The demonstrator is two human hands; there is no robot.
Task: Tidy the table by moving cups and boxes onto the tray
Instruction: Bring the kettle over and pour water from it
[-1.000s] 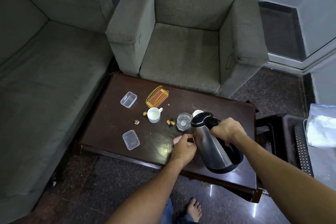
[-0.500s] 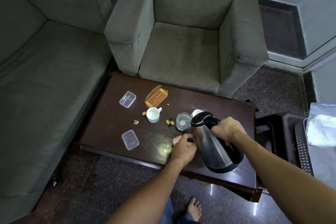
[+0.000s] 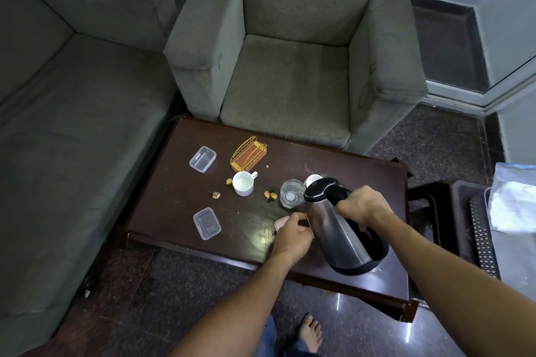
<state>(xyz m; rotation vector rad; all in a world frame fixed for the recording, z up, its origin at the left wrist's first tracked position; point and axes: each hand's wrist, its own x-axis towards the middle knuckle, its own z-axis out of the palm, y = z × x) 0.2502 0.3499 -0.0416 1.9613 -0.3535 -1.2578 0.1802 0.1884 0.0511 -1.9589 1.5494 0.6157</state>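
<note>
On the dark wooden table [image 3: 179, 200] stand a white cup [image 3: 243, 183], a clear glass [image 3: 291, 197] and a second white cup [image 3: 312, 179] half hidden behind the kettle. Two clear plastic boxes lie at the left, one farther back [image 3: 202, 159] and one near the front edge [image 3: 206, 223]. My right hand [image 3: 362, 206] grips the black handle of a steel kettle [image 3: 339, 229], which leans toward the glass. My left hand [image 3: 293, 233] is curled over a small pink box [image 3: 280, 222], its fingertips against the kettle's side.
A gold wire holder [image 3: 249, 153] and wrapped sweets [image 3: 270, 195] lie among the cups. A grey armchair [image 3: 290, 87] stands behind the table, a sofa [image 3: 72, 124] to the left. A dark side stand [image 3: 452, 211] and white plastic bag [image 3: 513, 203] are at right. My bare foot [image 3: 311, 333] is below.
Nothing has visibly moved; both hands and the kettle stay put, and only the view shifts slightly.
</note>
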